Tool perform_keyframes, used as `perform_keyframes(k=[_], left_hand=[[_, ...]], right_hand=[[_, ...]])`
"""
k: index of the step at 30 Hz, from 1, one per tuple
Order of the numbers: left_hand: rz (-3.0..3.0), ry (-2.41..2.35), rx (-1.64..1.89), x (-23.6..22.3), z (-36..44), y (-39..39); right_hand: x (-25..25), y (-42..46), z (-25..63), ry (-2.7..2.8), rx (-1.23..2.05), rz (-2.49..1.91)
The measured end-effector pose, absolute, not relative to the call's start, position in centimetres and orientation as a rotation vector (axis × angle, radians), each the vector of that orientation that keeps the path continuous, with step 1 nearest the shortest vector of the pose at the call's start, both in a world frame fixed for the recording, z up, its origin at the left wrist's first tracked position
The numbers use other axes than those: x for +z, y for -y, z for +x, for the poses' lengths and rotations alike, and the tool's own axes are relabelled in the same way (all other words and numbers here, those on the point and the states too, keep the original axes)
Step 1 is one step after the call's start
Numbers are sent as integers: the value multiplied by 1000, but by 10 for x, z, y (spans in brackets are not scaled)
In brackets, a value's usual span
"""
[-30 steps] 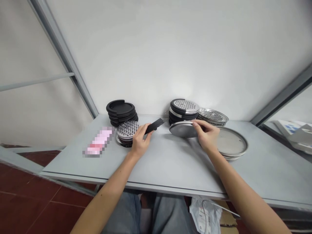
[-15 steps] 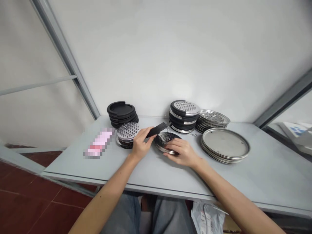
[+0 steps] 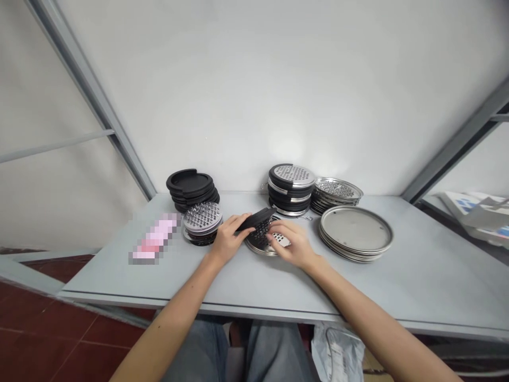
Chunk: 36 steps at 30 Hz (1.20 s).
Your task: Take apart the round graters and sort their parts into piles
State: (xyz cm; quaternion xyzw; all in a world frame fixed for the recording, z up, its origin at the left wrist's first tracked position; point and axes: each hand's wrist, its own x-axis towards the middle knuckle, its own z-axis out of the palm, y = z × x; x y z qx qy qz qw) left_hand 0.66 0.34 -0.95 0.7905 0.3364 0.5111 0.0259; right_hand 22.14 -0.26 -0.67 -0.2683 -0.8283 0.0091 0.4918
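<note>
My left hand (image 3: 229, 237) grips a round black holder (image 3: 256, 218) by its edge, tilted above a metal grater disc (image 3: 259, 241). The disc lies on the table on top of other thin metal rims. Over its right side hovers my right hand (image 3: 293, 243), fingers curved with a gap to the thumb; whether the fingertips touch the disc is hard to see. To the left of my left hand sits a short stack of grater discs (image 3: 202, 216), with a stack of black holders (image 3: 191, 183) behind it.
Behind my hands stands a stack of assembled graters (image 3: 292, 185) with black and silver rims. Perforated metal discs (image 3: 338, 189) and a stack of grey metal plates (image 3: 356, 228) are to the right. A blurred-out pink item (image 3: 157, 237) lies at left. Metal frame posts flank the table.
My left hand has brought the black holder lower, over the grater disc. My right hand has lifted slightly and its fingers have loosened from the disc's edge. The view has shifted a little.
</note>
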Motion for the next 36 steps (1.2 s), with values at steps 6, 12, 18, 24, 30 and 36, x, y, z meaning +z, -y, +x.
perform_keyframes(k=[6,12,18,24,30,36], left_hand=[[2604,-972,1468,-14,11,-2],[2645,-899,1424,-19,14,-3],[2590,-1108,1305,-13,11,-1],[2525,-1266,1189,-7,0,-3],[2499,-1226,1159,-9,-3,-7],[2497,-1139,1321,-6,-3,-5]], right_hand=[[-1,1,225,1926,-101,-816],[-5,-10,231,2126,-28,-766],[-3,-16,242,2213,81,-724],[0,-17,250,2091,59,-818],[2,-18,251,2056,52,-810],[5,-15,251,1968,65,-861]])
